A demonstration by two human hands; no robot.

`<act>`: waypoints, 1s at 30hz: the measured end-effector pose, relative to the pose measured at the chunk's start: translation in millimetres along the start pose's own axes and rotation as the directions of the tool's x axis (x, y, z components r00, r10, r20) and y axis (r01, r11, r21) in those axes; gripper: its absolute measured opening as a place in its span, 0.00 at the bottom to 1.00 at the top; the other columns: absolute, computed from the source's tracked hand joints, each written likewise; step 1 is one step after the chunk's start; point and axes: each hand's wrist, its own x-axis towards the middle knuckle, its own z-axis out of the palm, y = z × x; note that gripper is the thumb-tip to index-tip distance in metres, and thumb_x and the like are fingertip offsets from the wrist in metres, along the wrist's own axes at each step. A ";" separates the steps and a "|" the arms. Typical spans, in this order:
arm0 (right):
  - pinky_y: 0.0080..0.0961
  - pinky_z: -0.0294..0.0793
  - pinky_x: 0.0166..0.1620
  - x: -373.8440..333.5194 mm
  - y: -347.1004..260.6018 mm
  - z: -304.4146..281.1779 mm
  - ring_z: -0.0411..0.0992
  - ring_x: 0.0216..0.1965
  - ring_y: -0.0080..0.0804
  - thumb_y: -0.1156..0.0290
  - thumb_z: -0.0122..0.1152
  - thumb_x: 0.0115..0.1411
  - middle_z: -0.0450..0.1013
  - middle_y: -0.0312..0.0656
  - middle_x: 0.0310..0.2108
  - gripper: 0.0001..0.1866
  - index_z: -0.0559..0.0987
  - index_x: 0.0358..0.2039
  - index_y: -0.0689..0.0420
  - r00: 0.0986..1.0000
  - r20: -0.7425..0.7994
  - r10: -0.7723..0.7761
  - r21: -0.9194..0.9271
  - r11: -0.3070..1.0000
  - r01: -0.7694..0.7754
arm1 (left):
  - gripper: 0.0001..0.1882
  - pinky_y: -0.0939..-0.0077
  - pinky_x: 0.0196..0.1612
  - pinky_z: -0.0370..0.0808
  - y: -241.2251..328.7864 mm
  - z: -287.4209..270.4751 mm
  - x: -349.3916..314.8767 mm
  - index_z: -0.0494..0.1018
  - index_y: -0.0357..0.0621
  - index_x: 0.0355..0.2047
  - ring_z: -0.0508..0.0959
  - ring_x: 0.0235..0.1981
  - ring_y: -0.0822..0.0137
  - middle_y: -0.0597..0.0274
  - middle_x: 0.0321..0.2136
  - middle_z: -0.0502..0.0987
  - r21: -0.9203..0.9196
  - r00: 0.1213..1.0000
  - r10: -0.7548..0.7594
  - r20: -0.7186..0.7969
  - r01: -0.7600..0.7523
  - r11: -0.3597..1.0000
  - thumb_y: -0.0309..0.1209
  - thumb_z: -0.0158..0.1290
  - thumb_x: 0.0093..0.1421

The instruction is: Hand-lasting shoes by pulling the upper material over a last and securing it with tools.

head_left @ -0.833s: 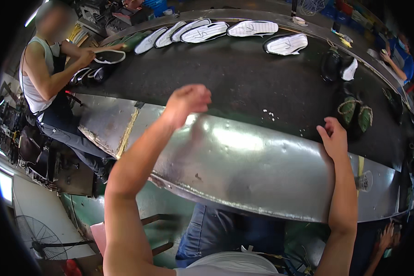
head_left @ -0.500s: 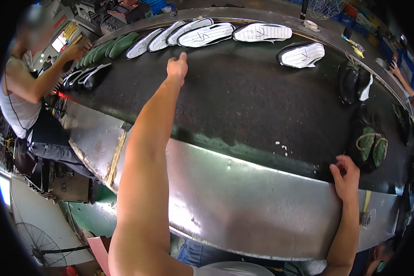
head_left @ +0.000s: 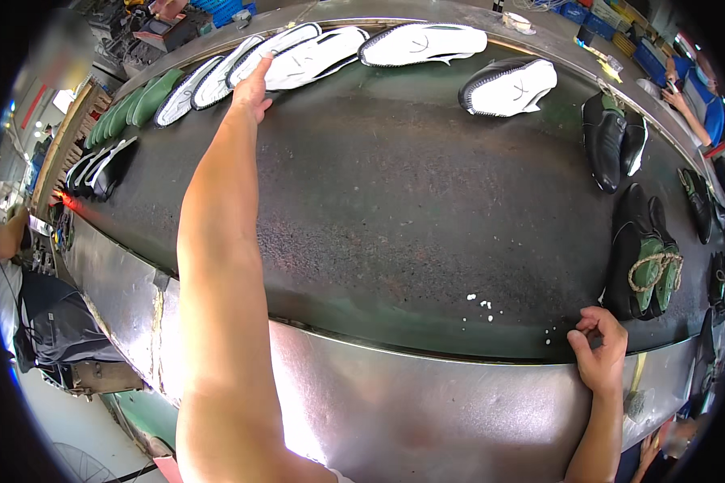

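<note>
My left hand (head_left: pixel 252 92) reaches across a dark, belt-like surface (head_left: pixel 362 217) to a row of shoes at the far edge. One finger stretches over a white-bottomed shoe (head_left: pixel 275 50), beside another white-bottomed shoe (head_left: pixel 316 64); whether it touches either, I cannot tell. Nothing shows held in that hand. Close to the near edge, my right hand (head_left: pixel 601 348) is empty, its fingers loosely bent and the thumb apart. Just beyond it lies a pair of black shoes with green tongues and tan cord (head_left: pixel 644 266). Small white crumbs (head_left: pixel 482 304) lie left of my right hand.
More white-bottomed shoes (head_left: pixel 423 43) line the far side, with green shoe forms (head_left: pixel 155 98) at the left. Black shoes (head_left: pixel 604 145) stand at the right. A metal ledge (head_left: pixel 411 402) runs along my side. Co-workers are at the left and far right.
My left hand has reached farther left and away, onto the row of shoes. The view has shifted, and the right hand stays near the front edge. The co-worker at left is lower in view.
</note>
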 end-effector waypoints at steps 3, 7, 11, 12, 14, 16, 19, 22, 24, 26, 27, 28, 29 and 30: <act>0.21 0.71 0.31 -1.1 -6.0 1.7 0.71 0.26 0.24 0.79 0.69 0.48 0.74 0.41 0.27 0.17 0.77 0.41 0.65 1.000 -0.002 0.015 -0.001 1.000 -0.015 | 0.56 0.53 0.55 0.75 0.2 12.4 -3.4 0.56 0.27 0.66 0.72 0.58 0.51 0.43 0.62 0.66 0.528 0.997 -0.003 0.079 -0.039 0.848 0.53 0.69 0.49; 0.21 0.71 0.31 0.7 -3.9 8.2 0.72 0.25 0.25 0.79 0.68 0.49 0.74 0.41 0.27 0.17 0.77 0.40 0.64 1.000 -0.007 -0.001 0.033 0.999 0.001 | 0.42 0.77 0.34 0.81 -10.9 54.5 -28.5 0.61 0.27 0.61 0.77 0.48 0.63 0.47 0.51 0.73 0.460 0.975 -0.059 0.214 -0.047 0.887 0.40 0.67 0.55; 0.22 0.71 0.30 -0.9 -9.5 3.7 0.73 0.25 0.25 0.79 0.68 0.51 0.75 0.41 0.26 0.15 0.77 0.40 0.64 0.998 -0.032 -0.045 0.019 0.999 0.046 | 0.21 0.76 0.30 0.80 17.6 46.8 -80.0 0.73 0.34 0.44 0.80 0.30 0.68 0.58 0.37 0.79 0.490 0.912 -0.240 0.333 0.050 0.870 0.38 0.63 0.59; 0.22 0.71 0.30 0.3 -11.4 4.0 0.73 0.25 0.25 0.78 0.68 0.51 0.75 0.41 0.26 0.15 0.77 0.40 0.64 0.999 -0.014 -0.050 0.009 0.999 0.050 | 0.17 0.77 0.27 0.78 21.0 28.7 -98.0 0.76 0.36 0.42 0.80 0.27 0.67 0.59 0.34 0.80 0.510 0.876 -0.308 0.370 0.085 0.856 0.38 0.62 0.60; 0.23 0.72 0.30 -0.2 -12.2 5.8 0.73 0.25 0.28 0.75 0.68 0.54 0.76 0.42 0.26 0.14 0.77 0.39 0.64 0.999 0.002 -0.055 0.021 0.998 0.055 | 0.17 0.75 0.26 0.76 30.8 -5.8 -149.4 0.75 0.37 0.43 0.80 0.27 0.66 0.59 0.35 0.80 0.549 0.819 -0.398 0.414 0.124 0.826 0.37 0.62 0.61; 0.24 0.72 0.31 -1.4 -8.5 7.5 0.74 0.25 0.29 0.73 0.68 0.55 0.76 0.43 0.26 0.14 0.77 0.39 0.64 0.994 -0.012 -0.106 0.024 0.994 0.106 | 0.23 0.77 0.22 0.74 44.1 -43.1 -212.4 0.73 0.34 0.48 0.80 0.26 0.66 0.56 0.36 0.80 0.461 0.846 -0.332 0.418 0.117 0.880 0.38 0.63 0.60; 0.28 0.74 0.32 -3.3 -2.7 4.1 0.74 0.25 0.33 0.68 0.68 0.57 0.76 0.45 0.25 0.14 0.77 0.39 0.63 0.992 -0.013 -0.127 0.007 0.992 0.127 | 0.21 0.75 0.23 0.77 59.8 -100.4 -333.9 0.75 0.27 0.42 0.80 0.25 0.66 0.52 0.34 0.81 0.245 0.893 -0.179 0.412 0.080 0.966 0.39 0.56 0.65; 0.31 0.74 0.33 -5.3 -4.4 8.8 0.76 0.26 0.39 0.67 0.67 0.57 0.77 0.47 0.26 0.13 0.78 0.39 0.62 0.981 -0.038 -0.190 0.009 0.982 0.191 | 0.34 0.68 0.45 0.80 29.1 -202.8 -486.1 0.69 0.30 0.56 0.81 0.41 0.64 0.51 0.45 0.80 0.041 0.853 -0.019 0.521 -0.003 0.999 0.38 0.67 0.54; 0.35 0.75 0.35 -5.7 -8.8 12.9 0.76 0.28 0.45 0.67 0.67 0.57 0.77 0.49 0.27 0.13 0.78 0.38 0.61 0.960 -0.096 -0.263 -0.013 0.965 0.263 | 0.52 0.62 0.54 0.77 48.7 -221.9 -577.6 0.57 0.33 0.64 0.79 0.50 0.58 0.50 0.52 0.76 -0.349 0.856 -0.023 0.516 0.235 0.907 0.41 0.72 0.46; 0.39 0.75 0.37 -10.8 -6.4 12.5 0.76 0.32 0.48 0.65 0.66 0.58 0.77 0.49 0.30 0.14 0.77 0.39 0.61 0.922 -0.203 -0.331 -0.140 0.941 0.307 | 0.57 0.61 0.60 0.71 25.2 -254.8 -629.9 0.54 0.32 0.67 0.73 0.58 0.58 0.50 0.58 0.70 -0.131 0.802 -0.167 0.574 0.291 0.948 0.37 0.74 0.42; 0.40 0.74 0.38 -20.1 -2.6 10.1 0.76 0.34 0.49 0.65 0.65 0.59 0.77 0.49 0.31 0.15 0.76 0.41 0.61 0.901 -0.254 -0.352 -0.198 0.930 0.308 | 0.57 0.62 0.64 0.65 20.5 -250.6 -659.8 0.53 0.32 0.68 0.68 0.62 0.59 0.51 0.61 0.67 -0.055 0.808 -0.146 0.570 0.215 0.975 0.33 0.74 0.43; 0.40 0.74 0.38 -32.2 -1.8 11.3 0.76 0.34 0.49 0.65 0.65 0.59 0.77 0.49 0.31 0.15 0.76 0.41 0.61 0.900 -0.253 -0.355 -0.198 0.929 0.311 | 0.57 0.64 0.68 0.57 23.6 -241.7 -689.4 0.50 0.34 0.70 0.63 0.65 0.60 0.51 0.64 0.64 -0.023 0.767 -0.156 0.622 0.218 0.976 0.30 0.73 0.45; 0.42 0.74 0.39 -48.6 -1.3 10.5 0.75 0.35 0.50 0.66 0.64 0.59 0.76 0.49 0.32 0.15 0.76 0.42 0.61 0.881 -0.285 -0.377 -0.216 0.921 0.324 | 0.58 0.64 0.70 0.52 18.3 -234.2 -711.9 0.47 0.37 0.72 0.58 0.68 0.60 0.51 0.67 0.59 0.021 0.724 -0.077 0.685 0.086 0.996 0.28 0.71 0.47; 0.43 0.73 0.41 -64.1 -0.4 8.1 0.74 0.36 0.51 0.67 0.63 0.60 0.75 0.50 0.34 0.15 0.75 0.43 0.61 0.860 -0.319 -0.399 -0.235 0.912 0.336 | 0.59 0.65 0.71 0.50 -12.5 -242.2 -729.9 0.44 0.38 0.73 0.56 0.69 0.60 0.50 0.69 0.56 0.142 0.697 -0.038 0.716 -0.092 0.986 0.29 0.71 0.49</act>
